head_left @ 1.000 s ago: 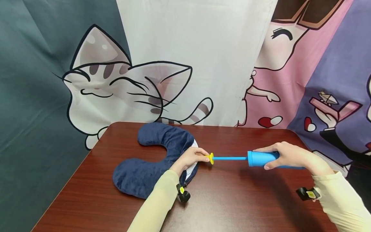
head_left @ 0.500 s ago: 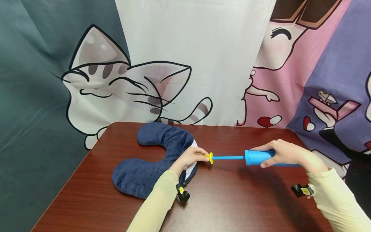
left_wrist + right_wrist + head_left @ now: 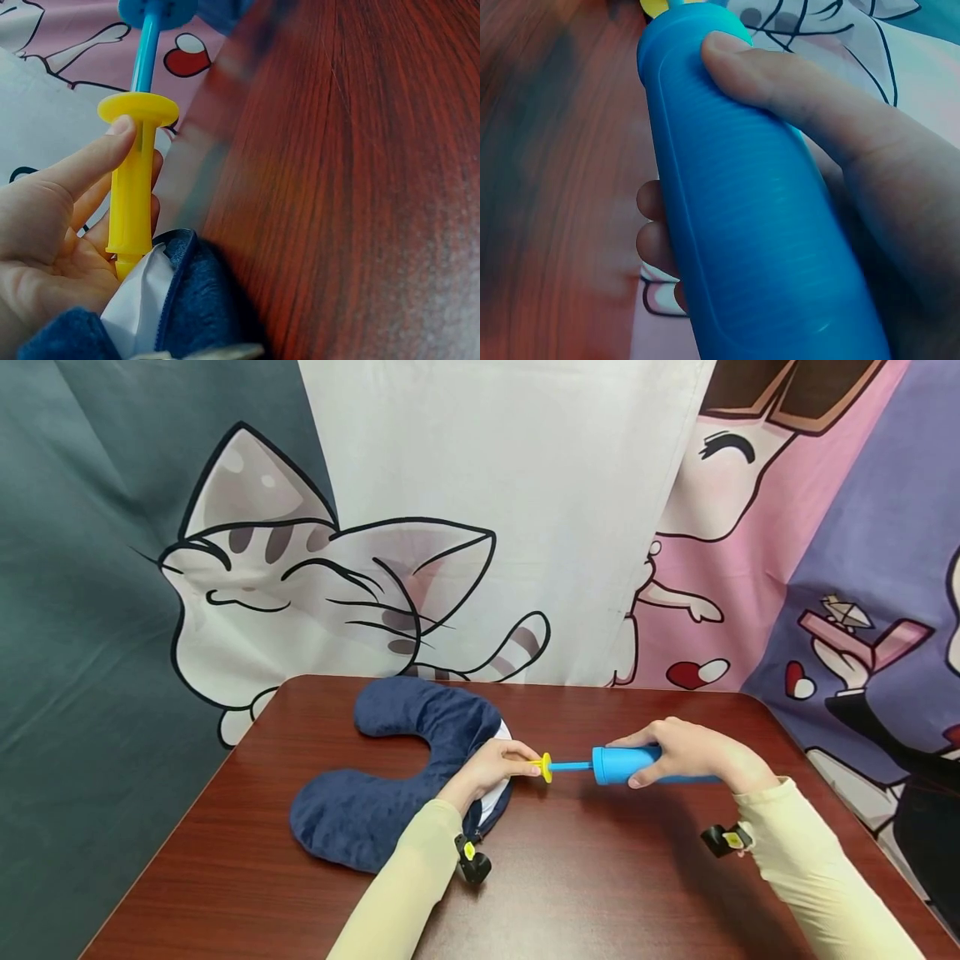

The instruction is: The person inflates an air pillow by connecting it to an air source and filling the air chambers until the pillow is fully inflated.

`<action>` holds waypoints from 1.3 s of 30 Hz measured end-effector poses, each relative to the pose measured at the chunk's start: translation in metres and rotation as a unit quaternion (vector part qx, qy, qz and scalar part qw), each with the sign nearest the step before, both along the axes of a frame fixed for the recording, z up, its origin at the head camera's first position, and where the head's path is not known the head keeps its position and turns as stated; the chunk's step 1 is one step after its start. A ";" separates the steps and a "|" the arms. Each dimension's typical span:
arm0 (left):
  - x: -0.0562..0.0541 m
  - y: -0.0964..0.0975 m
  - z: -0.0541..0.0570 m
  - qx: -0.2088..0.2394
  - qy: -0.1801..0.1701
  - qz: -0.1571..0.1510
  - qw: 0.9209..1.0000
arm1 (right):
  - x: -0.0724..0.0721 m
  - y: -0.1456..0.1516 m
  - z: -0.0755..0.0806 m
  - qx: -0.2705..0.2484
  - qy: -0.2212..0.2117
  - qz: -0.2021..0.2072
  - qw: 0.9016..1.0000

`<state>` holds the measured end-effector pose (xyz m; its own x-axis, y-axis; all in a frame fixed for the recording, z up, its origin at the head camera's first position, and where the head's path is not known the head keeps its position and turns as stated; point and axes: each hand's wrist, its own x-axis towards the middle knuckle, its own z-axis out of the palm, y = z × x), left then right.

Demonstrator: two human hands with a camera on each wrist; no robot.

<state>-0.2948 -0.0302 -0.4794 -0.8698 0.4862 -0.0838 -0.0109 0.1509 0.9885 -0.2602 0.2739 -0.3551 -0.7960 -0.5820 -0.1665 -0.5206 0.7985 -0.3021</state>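
A hand pump lies level above the table, its blue barrel (image 3: 735, 195) gripped by my right hand (image 3: 690, 752), with thumb and fingers wrapped round it. A thin blue rod (image 3: 572, 767) joins the barrel to the yellow nozzle end (image 3: 133, 187). My left hand (image 3: 491, 768) holds that yellow piece, thumb against its flange. Its lower tip reaches into the open zipper of a navy U-shaped neck pillow (image 3: 375, 810), beside white inner fabric (image 3: 142, 300). In the head view the left hand and forearm cover part of the pillow.
The brown wooden table (image 3: 570, 885) carries the pillow on its left half. Behind it hangs a cloth backdrop (image 3: 585, 485) printed with cartoon figures. Small black wrist cameras sit on both sleeves.
My right hand has moved left with the blue barrel, and less of the rod shows between barrel and yellow piece. The left hand and pillow stay in place.
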 end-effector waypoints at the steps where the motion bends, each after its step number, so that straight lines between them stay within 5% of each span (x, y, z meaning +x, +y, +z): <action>1: 0.000 0.000 0.000 0.001 -0.001 0.000 1.000 | -0.002 -0.004 -0.001 0.000 -0.001 0.004 1.000; 21: 0.000 -0.001 0.005 -0.003 -0.003 0.009 1.000 | -0.022 -0.060 -0.023 0.017 -0.012 0.010 1.000; 39: 0.002 -0.002 0.002 -0.001 0.008 -0.004 1.000 | -0.015 -0.039 -0.022 0.008 -0.014 0.003 1.000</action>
